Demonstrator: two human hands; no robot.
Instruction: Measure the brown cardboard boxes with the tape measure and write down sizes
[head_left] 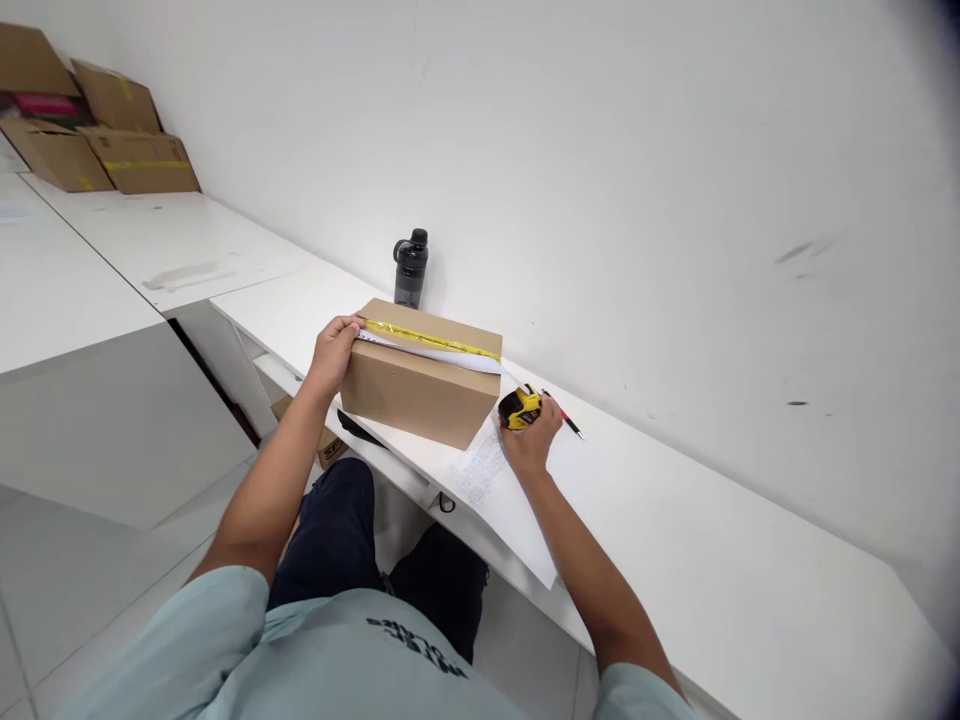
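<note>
A brown cardboard box (409, 395) sits on the white table, a strip of yellow tape (431, 336) along its top. My right hand (534, 437) is wrapped round a yellow and black tape measure (519, 407) just off the box's right end. From it the pale blade (450, 357) runs across the top of the box, slightly twisted. At the left top edge, my left hand (337, 350) pinches the blade's end against the box. A red and black pen (568, 419) lies by my right fingers; whether they touch it I cannot tell.
Under my right wrist lies a sheet of paper (495, 490) with handwriting. A dark bottle (410, 268) stands behind the box, near the wall. Several cardboard boxes (146, 160) are stacked at the far left. Below the tabletop is an open shelf (397, 472).
</note>
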